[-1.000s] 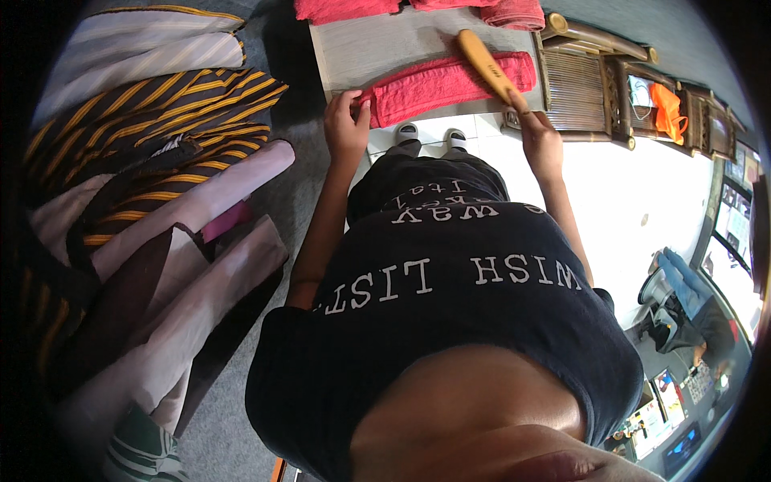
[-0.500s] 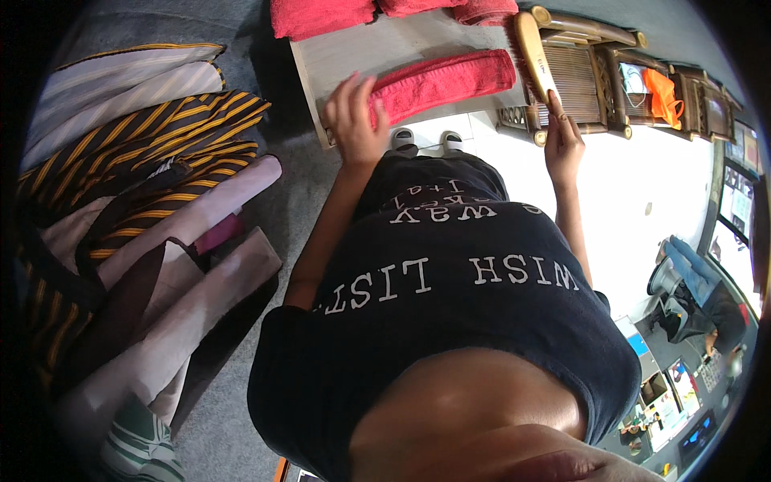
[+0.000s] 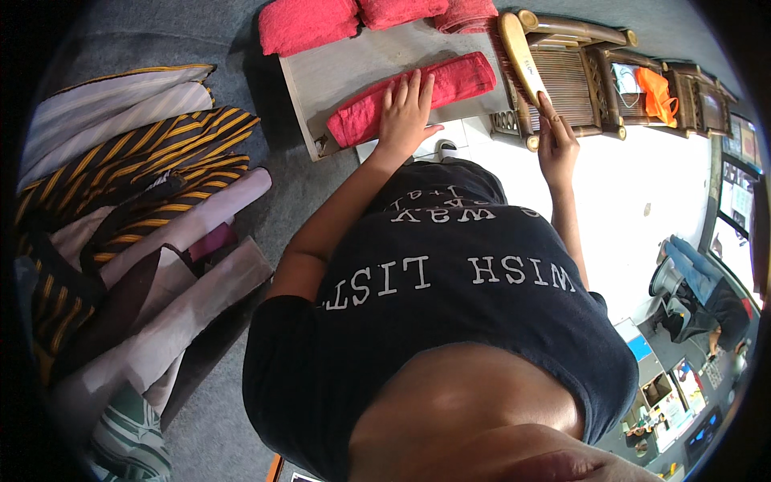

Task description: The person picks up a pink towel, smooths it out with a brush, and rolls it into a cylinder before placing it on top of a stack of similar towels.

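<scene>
A folded red towel lies lengthwise along the near part of a pale table. My left hand rests flat on the middle of it, fingers stretched out and thumb apart. In my right hand is a long wooden brush, gripped by the thin end of its handle. Its wide head points away from me, just off the right end of the towel, and reddish bristles show along its left side.
More folded red towels sit along the table's far edge. Bamboo chairs stand to the right, one with an orange cloth bag on it. Striped fabrics and garments hang at left. A seated person is at a desk, far right.
My left hand has moved right, from the towel's left end onto its middle, and flattened there. The right hand still holds the brush. The view has shifted slightly.
</scene>
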The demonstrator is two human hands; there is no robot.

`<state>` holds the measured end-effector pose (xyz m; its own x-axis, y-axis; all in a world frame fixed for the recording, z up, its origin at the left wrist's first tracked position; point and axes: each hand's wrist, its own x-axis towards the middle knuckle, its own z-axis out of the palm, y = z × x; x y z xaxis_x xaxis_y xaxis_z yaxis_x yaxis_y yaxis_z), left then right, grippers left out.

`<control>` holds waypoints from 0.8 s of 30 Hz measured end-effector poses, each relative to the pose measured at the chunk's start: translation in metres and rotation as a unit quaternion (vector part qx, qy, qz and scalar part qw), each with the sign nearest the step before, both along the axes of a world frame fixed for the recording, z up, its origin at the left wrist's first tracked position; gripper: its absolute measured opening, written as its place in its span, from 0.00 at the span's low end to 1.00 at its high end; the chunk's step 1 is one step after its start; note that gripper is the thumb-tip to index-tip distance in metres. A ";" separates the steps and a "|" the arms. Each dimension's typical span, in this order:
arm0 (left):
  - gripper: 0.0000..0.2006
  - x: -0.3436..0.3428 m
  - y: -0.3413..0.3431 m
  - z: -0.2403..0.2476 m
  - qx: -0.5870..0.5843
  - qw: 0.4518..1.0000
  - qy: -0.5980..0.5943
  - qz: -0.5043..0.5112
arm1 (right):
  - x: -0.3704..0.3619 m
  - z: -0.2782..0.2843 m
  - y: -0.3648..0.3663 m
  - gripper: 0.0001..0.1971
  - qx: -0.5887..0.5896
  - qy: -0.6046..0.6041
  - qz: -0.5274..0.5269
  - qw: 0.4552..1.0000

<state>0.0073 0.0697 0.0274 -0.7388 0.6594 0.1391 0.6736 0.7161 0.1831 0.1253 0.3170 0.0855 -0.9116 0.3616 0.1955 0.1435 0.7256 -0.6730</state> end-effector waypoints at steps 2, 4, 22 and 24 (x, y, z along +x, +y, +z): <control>0.49 0.003 -0.002 -0.002 -0.025 1.000 0.002 0.002 | -0.003 -0.001 0.002 0.20 -0.006 0.007 0.011 1.000; 0.45 0.005 -0.007 -0.009 -0.035 0.999 0.036 -0.008 | -0.006 -0.004 0.006 0.24 -0.037 -0.015 0.064 0.997; 0.19 0.030 -0.066 0.043 0.332 0.829 -0.411 0.184 | -0.067 -0.011 0.009 0.19 0.030 -0.143 0.109 0.983; 0.19 0.030 -0.072 0.050 0.399 0.766 -0.456 0.212 | -0.075 -0.016 0.001 0.19 0.032 -0.140 0.149 0.978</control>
<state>0.0375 -0.0027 0.0776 -0.8931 0.3070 -0.3287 -0.2580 0.2491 0.9335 0.0499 0.3179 0.0700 -0.9958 0.0663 -0.0635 0.0911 0.8023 -0.5899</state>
